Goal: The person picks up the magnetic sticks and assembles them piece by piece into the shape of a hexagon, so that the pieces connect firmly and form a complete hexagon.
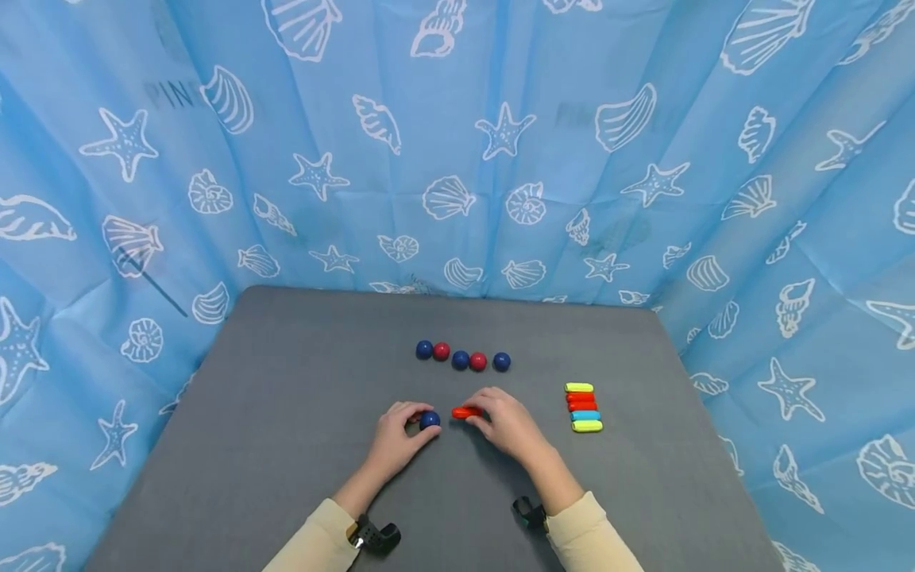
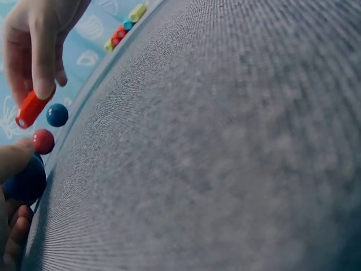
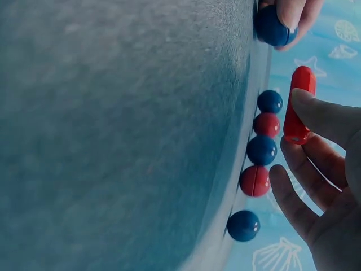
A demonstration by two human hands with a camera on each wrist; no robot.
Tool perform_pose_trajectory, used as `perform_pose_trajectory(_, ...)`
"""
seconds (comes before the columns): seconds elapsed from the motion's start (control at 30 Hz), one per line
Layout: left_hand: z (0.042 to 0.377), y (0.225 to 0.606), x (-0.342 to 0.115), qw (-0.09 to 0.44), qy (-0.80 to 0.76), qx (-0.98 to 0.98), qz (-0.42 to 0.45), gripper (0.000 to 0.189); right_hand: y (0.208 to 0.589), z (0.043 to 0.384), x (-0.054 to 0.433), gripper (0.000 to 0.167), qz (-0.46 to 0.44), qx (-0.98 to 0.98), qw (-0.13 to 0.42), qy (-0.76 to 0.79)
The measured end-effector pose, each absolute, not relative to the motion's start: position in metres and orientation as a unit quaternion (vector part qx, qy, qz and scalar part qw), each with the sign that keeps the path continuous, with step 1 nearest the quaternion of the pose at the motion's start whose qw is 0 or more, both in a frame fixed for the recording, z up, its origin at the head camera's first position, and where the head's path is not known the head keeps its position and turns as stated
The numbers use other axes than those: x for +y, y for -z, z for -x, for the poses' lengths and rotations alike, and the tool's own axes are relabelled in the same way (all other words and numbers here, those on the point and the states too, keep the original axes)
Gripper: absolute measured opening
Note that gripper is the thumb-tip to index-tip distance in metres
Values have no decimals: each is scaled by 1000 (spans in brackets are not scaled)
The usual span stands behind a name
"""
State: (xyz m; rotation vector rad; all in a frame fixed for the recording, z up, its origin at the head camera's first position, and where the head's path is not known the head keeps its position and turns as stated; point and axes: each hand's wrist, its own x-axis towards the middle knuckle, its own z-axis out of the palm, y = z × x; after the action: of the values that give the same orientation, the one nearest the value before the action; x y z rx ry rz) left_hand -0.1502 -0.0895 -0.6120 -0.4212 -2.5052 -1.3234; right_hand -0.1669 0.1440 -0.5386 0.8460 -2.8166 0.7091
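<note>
Between thumb and fingers, my left hand (image 1: pixel 391 439) holds a shiny blue ball (image 1: pixel 430 420) at or just over the table; whether it touches the cloth I cannot tell. To its right, my right hand (image 1: pixel 511 424) pinches a short red stick (image 1: pixel 466 412), its near end pointing toward the ball. A small gap parts the stick from the ball. In the right wrist view, the red stick (image 3: pixel 299 105) sits between the thumb and a fingertip, while the other fingers are loosely bent. Beyond both hands lies a row of blue and red balls (image 1: pixel 461 360).
Right of my right hand, several short sticks lie side by side: yellow ones (image 1: pixel 588 427), red ones (image 1: pixel 582 406) and a blue one (image 1: pixel 585 415). The grey table (image 1: pixel 300 373) ends at a blue curtain (image 1: pixel 429 159) printed with white shells.
</note>
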Motion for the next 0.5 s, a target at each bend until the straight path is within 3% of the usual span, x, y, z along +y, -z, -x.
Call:
perform_pose_trajectory(0.2, 153, 610, -87, 138, 452, -869, 146, 33, 536, 171, 135, 18, -289, -930, 71, -217)
perform_pose_trajectory(0.5, 149, 607, -90, 129, 457, -869, 138, 30, 543, 171, 126, 16, -300, -925, 39, -230)
